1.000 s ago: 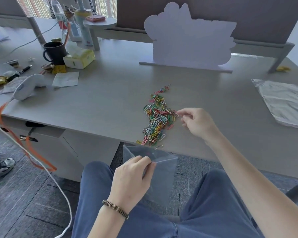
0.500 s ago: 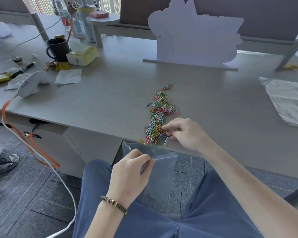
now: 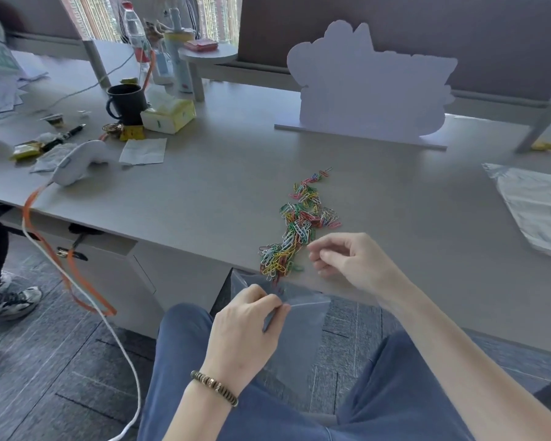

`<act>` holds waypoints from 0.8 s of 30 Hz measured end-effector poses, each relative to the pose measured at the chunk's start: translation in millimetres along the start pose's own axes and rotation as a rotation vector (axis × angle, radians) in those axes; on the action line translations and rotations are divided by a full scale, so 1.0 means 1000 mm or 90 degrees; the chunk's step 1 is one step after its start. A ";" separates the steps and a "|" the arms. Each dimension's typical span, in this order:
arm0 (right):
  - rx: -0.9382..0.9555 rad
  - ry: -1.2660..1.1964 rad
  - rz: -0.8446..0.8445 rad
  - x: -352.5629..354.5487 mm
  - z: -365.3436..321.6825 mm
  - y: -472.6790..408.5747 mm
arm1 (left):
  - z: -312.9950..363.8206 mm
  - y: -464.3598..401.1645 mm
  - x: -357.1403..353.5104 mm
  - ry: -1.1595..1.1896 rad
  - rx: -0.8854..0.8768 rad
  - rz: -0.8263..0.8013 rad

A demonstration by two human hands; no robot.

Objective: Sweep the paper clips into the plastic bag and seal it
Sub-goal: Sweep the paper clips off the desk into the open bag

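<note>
A long heap of coloured paper clips (image 3: 296,227) lies on the grey desk (image 3: 204,192), its near end right at the desk's front edge. A clear plastic bag (image 3: 299,332) hangs just under that edge with its mouth held open, and my left hand (image 3: 245,332) pinches its rim. My right hand (image 3: 347,262) rests on the desk just right of the heap's near end, fingers loosely curled toward the clips and holding nothing that I can see.
A white cut-out board (image 3: 369,87) stands at the back. A crumpled white bag (image 3: 541,205) lies at the right. At the left are a black mug (image 3: 126,101), a tissue pack (image 3: 169,116), a white handheld device (image 3: 80,160) with an orange cable, and a pen.
My right hand dragged clips from the middle of the heap toward the desk's front edge, then drew back slightly to the right. More clips now sit at the edge above the bag.
</note>
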State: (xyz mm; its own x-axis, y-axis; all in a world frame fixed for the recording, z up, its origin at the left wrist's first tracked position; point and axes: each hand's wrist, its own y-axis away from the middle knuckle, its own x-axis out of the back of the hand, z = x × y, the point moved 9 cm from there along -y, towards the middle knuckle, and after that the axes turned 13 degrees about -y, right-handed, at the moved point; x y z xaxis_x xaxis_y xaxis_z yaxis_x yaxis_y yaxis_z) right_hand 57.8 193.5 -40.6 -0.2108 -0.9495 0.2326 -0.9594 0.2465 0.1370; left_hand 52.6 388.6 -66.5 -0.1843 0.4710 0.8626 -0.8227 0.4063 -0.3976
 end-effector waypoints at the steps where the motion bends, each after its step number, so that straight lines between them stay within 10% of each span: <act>1: 0.009 0.018 0.028 0.010 0.001 -0.006 | 0.000 0.000 0.000 -0.001 -0.001 0.000; 8: 0.000 0.129 0.169 0.063 0.009 -0.041 | -0.001 0.001 0.001 -0.004 -0.012 -0.006; 19: -0.008 -0.028 -0.136 -0.027 0.005 -0.017 | -0.001 0.000 0.003 -0.004 -0.011 -0.007; 24: 0.054 -0.024 0.044 0.022 -0.004 -0.043 | -0.002 0.002 0.004 -0.006 -0.012 -0.001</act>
State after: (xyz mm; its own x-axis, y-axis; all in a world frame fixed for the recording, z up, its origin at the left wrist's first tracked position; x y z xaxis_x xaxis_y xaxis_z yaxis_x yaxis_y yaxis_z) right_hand 95.7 163.0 -37.2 -0.2824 -0.9379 0.2014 -0.9545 0.2958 0.0392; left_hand 51.5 392.6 -63.8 -0.1880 0.4635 0.8659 -0.8129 0.4215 -0.4020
